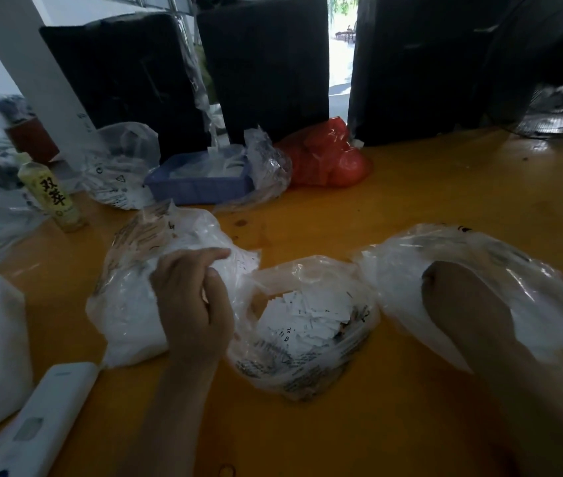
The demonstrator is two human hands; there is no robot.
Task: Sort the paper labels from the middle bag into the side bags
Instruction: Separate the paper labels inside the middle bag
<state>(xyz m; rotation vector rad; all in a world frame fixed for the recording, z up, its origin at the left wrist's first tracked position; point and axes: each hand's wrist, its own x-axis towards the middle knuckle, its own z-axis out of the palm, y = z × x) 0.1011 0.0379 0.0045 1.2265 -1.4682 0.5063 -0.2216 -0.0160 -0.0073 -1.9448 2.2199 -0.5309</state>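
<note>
Paper labels (pixel 307 313) in middle bag (pixel 307 370) btwn hands; left hand (pixel 192 304) nearer, pinching left bag (pixel 128 304); right hand (pixel 452 294) inside right bag (pixel 531 287), grip unclear.

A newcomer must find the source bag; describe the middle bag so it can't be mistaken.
On the orange table, three clear plastic bags lie in a row nearest the person. The middle bag sits between the left hand and the right hand. Unlike its neighbours, it is the smallest, its mouth gapes upward, and loose white paper labels printed with sizes like XS and XL show inside.
</note>
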